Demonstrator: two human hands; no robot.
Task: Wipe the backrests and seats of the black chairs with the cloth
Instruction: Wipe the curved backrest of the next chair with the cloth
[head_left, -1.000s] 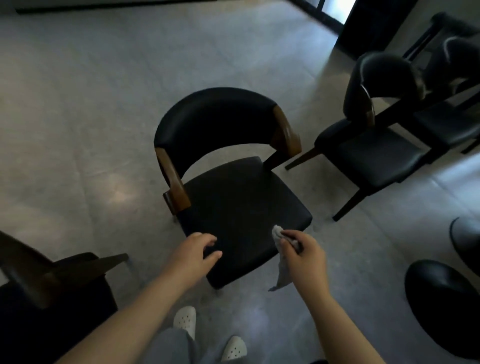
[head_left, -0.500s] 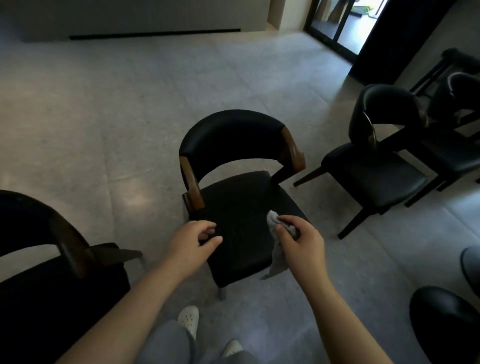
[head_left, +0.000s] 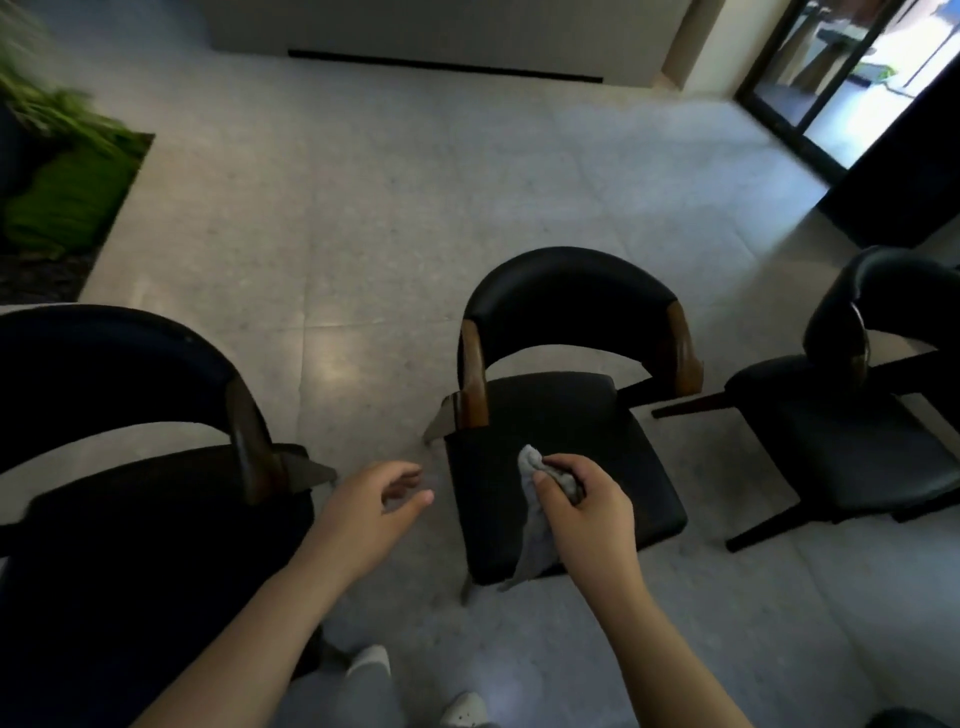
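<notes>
Head view: looks down on three black chairs, with both bare forearms reaching in from the bottom edge.
Middle chair (head_left: 587, 415): the landmark. It has a black padded seat and a curved black backrest (head_left: 571, 296) with brown wooden ends, the backrest on the side away from the person.
Cloth (head_left: 532, 525): grey, bunched at the top and hanging down in a narrow strip. It is over the front left part of the middle chair's seat, and its lower end reaches the seat's front edge. Whether it touches the seat cannot be told.
Right hand (head_left: 592, 514): above the front of the middle chair's seat, fingers curled, pinching the top of the cloth against the thumb.
Left hand (head_left: 363, 509): just left of the middle chair's front left corner, over the floor. The fingers are loosely curved and spread, holding nothing.
Left chair (head_left: 130, 364): near the middle chair on its left, same build, dark and large in the frame.
Right chair (head_left: 852, 436): right of the middle chair, turned at an angle, with one dark leg reaching toward it.
Floor (head_left: 363, 260): pale tiles all around the middle chair.
Shoes (head_left: 369, 660): white, in front of the middle chair at the bottom edge.
Plants (head_left: 62, 171): green and blurred, far behind the middle chair to its left.
Doorway (head_left: 852, 78): dark-framed and bright, far behind the middle chair to its right.
</notes>
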